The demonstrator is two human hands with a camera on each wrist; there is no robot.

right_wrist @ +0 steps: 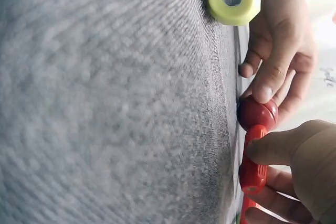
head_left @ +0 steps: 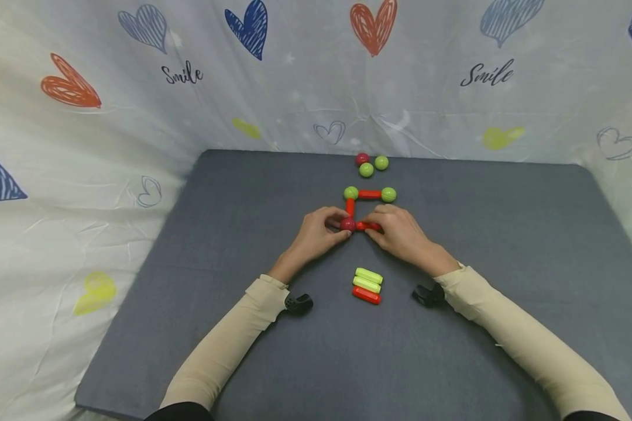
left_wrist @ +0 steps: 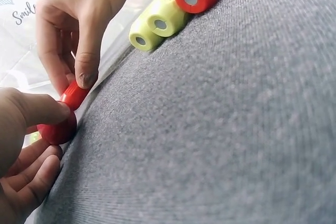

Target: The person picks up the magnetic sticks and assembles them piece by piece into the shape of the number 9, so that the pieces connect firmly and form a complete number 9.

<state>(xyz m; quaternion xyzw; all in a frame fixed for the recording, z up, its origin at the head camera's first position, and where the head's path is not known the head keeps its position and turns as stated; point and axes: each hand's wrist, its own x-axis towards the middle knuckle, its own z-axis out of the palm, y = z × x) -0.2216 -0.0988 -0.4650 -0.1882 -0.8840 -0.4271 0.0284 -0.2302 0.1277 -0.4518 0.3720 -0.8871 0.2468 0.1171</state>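
At the lower left and lower right of the frame, 2 arms in cream fabric sleeves [head_left: 226,345] reach forward over a dark grey, cloth-covered table [head_left: 189,251]. Just below the frame's middle, 3 short rods lie side by side: 1 glossy red rod [head_left: 366,295] nearest, then 2 yellow-green rods [head_left: 366,285], with grey discs at the ends seen from the left wrist.

At the centre, the left hand [head_left: 316,232] holds a dark red, shiny ball [head_left: 347,224] between thumb and fingers. To its right, the right hand [head_left: 398,233] pinches a bright red, ridged rod [head_left: 362,225], its end touching the ball.

Behind the ball, an upper red rod [head_left: 350,207] leads to a green corner ball [head_left: 350,193]; from there a far red rod [head_left: 370,194] runs right to a green end ball [head_left: 388,194].

The join looks vulnerable: pushing the pinched rod sideways could roll the ball and swing the frame out of square, or pull a joint apart. The right fingers, close under the green end ball, might knock it.

Farther back, 3 loose balls [head_left: 366,170], 1 red and 2 green, sit near the table's far edge.
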